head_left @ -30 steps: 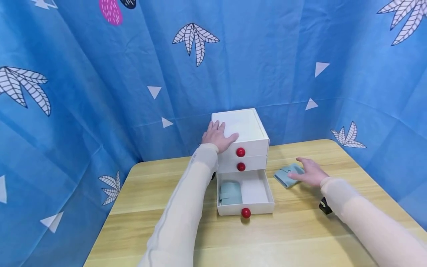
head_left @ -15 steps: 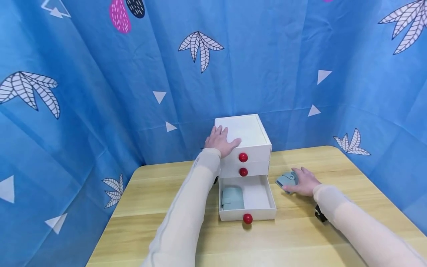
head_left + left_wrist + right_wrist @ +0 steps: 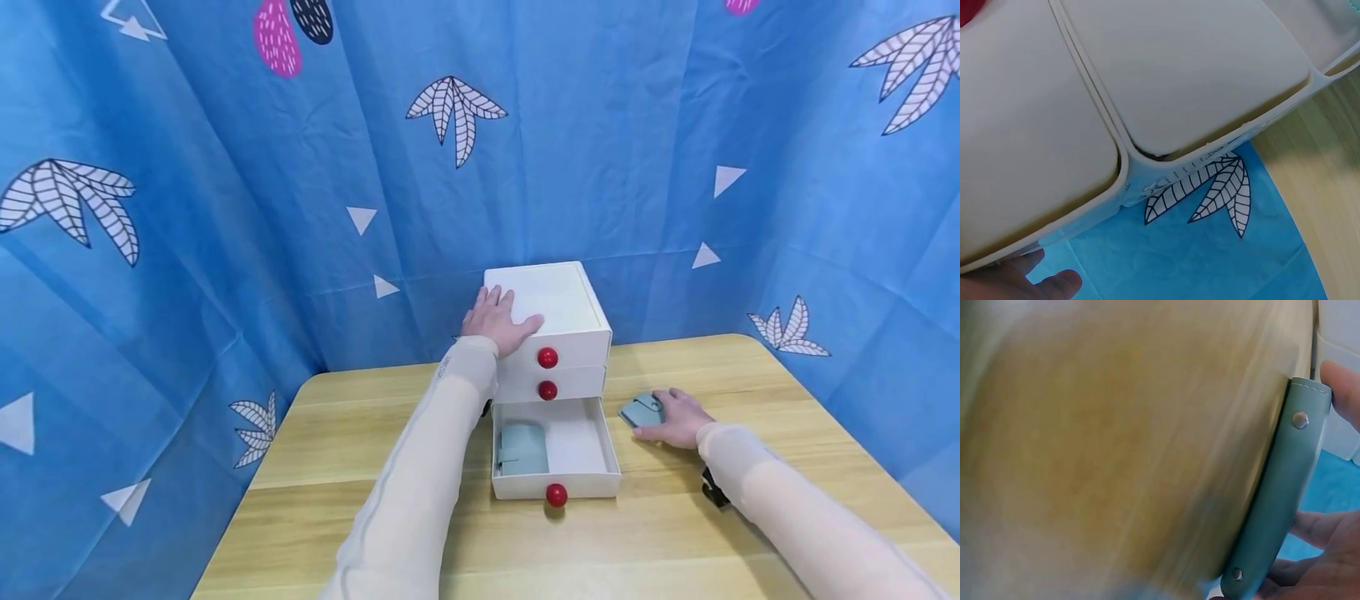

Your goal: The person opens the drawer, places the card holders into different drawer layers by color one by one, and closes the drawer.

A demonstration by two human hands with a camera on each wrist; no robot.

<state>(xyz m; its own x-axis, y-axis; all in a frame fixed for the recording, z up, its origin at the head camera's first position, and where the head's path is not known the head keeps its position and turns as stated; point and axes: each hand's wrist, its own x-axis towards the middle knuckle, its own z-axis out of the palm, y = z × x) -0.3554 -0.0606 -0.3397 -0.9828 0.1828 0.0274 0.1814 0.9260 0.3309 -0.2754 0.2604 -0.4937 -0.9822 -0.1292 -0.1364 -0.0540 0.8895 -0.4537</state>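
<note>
My left hand (image 3: 498, 321) rests with spread fingers on the top left edge of a small white drawer cabinet (image 3: 562, 292). Its fingertips (image 3: 1063, 282) show at the cabinet's side in the left wrist view. On the table to the cabinet's right lies a blue-green snap wallet (image 3: 640, 411). My right hand (image 3: 675, 421) holds it by opposite edges, thumb on the near one and fingers on the far one. In the right wrist view the wallet's riveted spine (image 3: 1279, 487) shows between thumb and fingers. A second blue-green wallet (image 3: 523, 448) lies at the left inside the pulled-out bottom drawer (image 3: 581, 433).
Two upper drawers with red knobs (image 3: 547, 357) are closed. A third red knob (image 3: 557, 496) juts from the bottom drawer's front. The wooden table (image 3: 360, 450) meets a blue patterned curtain (image 3: 615, 150) at the back and sides.
My right hand has moved left and down onto the wallet, and its thumb and fingers have drawn in around it. The left hand stays on the cabinet.
</note>
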